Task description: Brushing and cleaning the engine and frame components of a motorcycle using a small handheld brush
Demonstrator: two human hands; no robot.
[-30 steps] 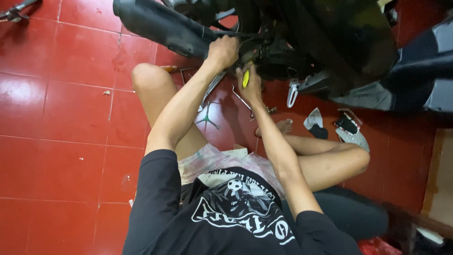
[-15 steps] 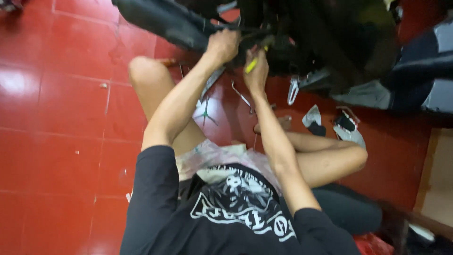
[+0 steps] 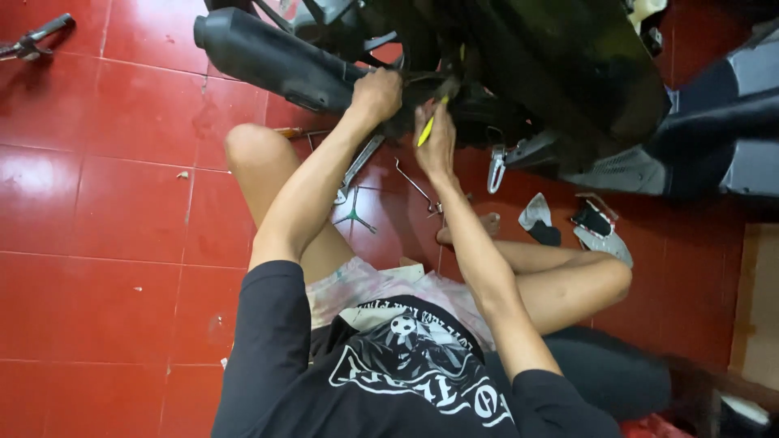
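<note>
Showing a seated person working at the underside of a black motorcycle (image 3: pixel 568 73), both arms stretched forward from the body. Left hand (image 3: pixel 376 95): grip closed into a fist around a dark part just at the near end of the black exhaust muffler (image 3: pixel 268 58), whose long axis runs from the fist up and away to the left. Right hand (image 3: pixel 436 138): grip closed around a tool with a yellow handle (image 3: pixel 426 130); the handle's long axis is steep, slanting slightly up and to the right, with the working end pointing up into the dark machinery above the hand. The tip itself is hidden, so the kind of tool cannot be told. The two hands lie just beside each other, apart.

On the red tiled floor (image 3: pixel 97 203), below and between the two forearms, lie a three-armed wrench (image 3: pixel 355 215) and a bent metal rod (image 3: pixel 415 186). To the right of the right forearm lie a grey rag (image 3: pixel 537 217) and a footrest plate (image 3: pixel 602 235); a silver bracket (image 3: pixel 495 169) hangs from the motorcycle just right of the right hand.
</note>
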